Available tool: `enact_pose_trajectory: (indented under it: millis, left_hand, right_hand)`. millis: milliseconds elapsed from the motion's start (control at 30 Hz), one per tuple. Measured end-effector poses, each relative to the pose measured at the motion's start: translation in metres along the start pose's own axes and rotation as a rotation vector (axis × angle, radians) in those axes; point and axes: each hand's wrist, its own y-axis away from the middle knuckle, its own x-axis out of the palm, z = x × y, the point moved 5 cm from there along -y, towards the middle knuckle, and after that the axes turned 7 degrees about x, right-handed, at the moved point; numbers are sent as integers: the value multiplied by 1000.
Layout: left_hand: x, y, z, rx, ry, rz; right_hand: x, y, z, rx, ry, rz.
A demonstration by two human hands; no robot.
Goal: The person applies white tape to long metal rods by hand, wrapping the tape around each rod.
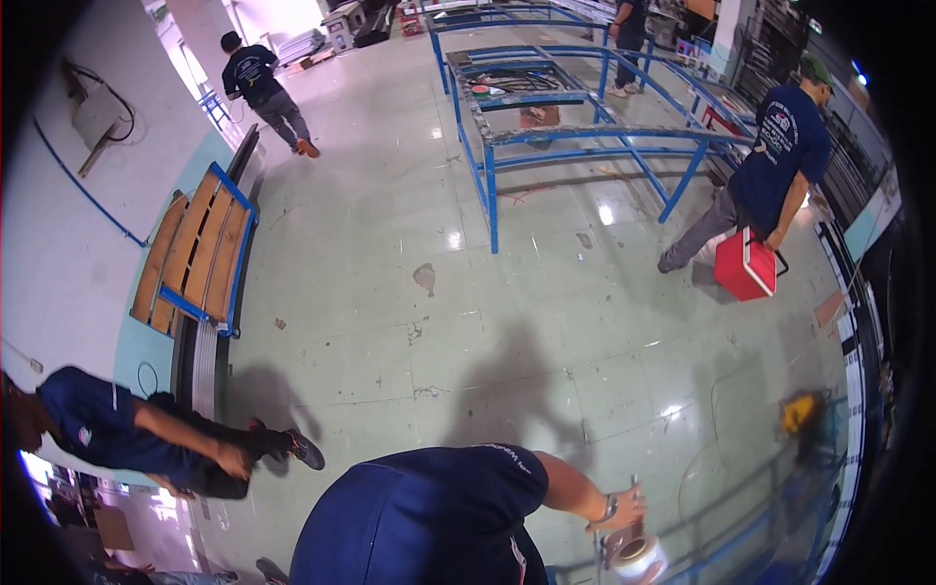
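Note:
My left arm in a dark blue sleeve reaches across to the lower right. My left hand [622, 509], with a wristband, is closed around the upper end of a roll of clear film [642, 561]. A thin rod end [634, 481] sticks out above the fingers. The roll hangs below the hand, partly cut off by the lower edge. Close to the roll runs a blue metal frame [721, 541], blurred and seen faintly. My right hand is not in view.
A co-worker [117, 419] stands close at left. Another [780, 156] at right carries a red cooler box [746, 266]; one [261, 86] walks far left. A large blue metal frame [492, 195] stands ahead. A blue-edged wooden panel [205, 244] leans on the left wall.

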Motion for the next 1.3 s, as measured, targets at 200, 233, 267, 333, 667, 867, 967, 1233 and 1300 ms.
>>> enact_pose_trajectory:
  millis: [200,233,267,333,667,867,967,1233,1300]
  left_hand:
    - [-28,-4,30,-185,385,-298]
    - [-43,8,20,-165,440,-140]
    - [-53,22,33,-124,342,-195]
    - [-55,36,45,-79,300,-160]
    - [-61,-8,38,-28,135,38]
    - [-79,-71,119,149,437,178]
    - [-43,-124,177,36,1091,565]
    - [94,-168,154,463,897,896]
    - [98,-172,158,437,901,933]
  right_hand:
    - [0,-27,-128,47,-434,103]
    - [9,-9,-159,60,-359,52]
    - [32,-1,-168,75,-456,94]
    - [68,19,-196,134,-461,115]
    - [187,-100,-285,270,-653,17]
    - [193,-184,-253,185,-634,243]
    - [208,-197,-263,211,-718,507]
    - [247,-211,-318,189,-659,635]
    - [255,-208,-331,176,-655,671]
